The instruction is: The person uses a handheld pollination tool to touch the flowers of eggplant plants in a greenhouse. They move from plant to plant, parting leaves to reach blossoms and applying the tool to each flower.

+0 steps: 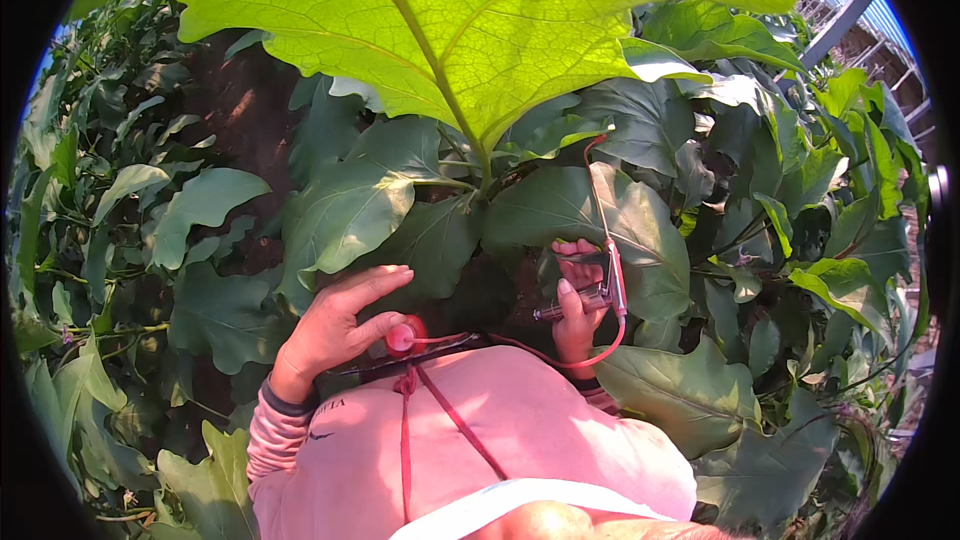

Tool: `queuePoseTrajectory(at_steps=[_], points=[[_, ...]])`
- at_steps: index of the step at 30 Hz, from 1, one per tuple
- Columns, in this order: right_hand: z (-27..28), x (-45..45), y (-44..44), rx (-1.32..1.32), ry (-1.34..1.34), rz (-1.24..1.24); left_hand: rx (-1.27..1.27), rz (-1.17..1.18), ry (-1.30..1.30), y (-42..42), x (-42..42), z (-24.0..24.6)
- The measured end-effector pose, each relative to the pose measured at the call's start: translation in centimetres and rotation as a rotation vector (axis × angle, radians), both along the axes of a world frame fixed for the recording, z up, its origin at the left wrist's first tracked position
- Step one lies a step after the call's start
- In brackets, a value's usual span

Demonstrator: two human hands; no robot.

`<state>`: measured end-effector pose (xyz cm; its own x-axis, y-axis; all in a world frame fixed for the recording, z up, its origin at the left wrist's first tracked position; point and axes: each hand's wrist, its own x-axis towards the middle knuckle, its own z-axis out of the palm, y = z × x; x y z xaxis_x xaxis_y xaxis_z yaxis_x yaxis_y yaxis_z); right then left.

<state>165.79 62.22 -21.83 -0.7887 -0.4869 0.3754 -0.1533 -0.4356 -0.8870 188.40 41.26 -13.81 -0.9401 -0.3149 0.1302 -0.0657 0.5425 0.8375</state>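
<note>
In my right hand is a small hand-held trigger applicator with a dark metallic body and a pink-red barrel. A thin bent reddish tube runs up from it, its tip among the eggplant leaves. Pink hose loops from its lower end back to my waist. My left hand has thumb and fingers apart, holding nothing that I can see. Beside its thumb, a red-topped container sits at my waist with a hose at its top; its lower part is hidden.
A large sunlit eggplant leaf spreads close in front of me, above a central stem. Dense leafy plants crowd both sides. Dark soil shows at left. Sloping posts stand at upper right. Red cords hang over my pink top.
</note>
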Motion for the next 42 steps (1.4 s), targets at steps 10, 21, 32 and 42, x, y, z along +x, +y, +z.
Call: queuePoseTrajectory(at_steps=[10, 21, 32, 42], points=[[4.2, -0.1, 1.3, -0.522, -0.254, 0.408, 0.311, -0.268, 0.011, -11.8, -1.3, -0.3], [7.0, 10.1, -14.6, -0.169, -0.085, 0.58, 0.184, -0.703, 0.183, -22.7, -0.1, 0.1], [6.7, 13.4, -32.0, -0.1, -0.273, 0.672, 0.247, -0.399, 0.171, -35.0, 7.8, 0.4], [1.7, 8.1, -44.1, 0.096, -0.314, 0.704, 0.212, 0.107, 0.211, -47.4, 12.9, 0.1]])
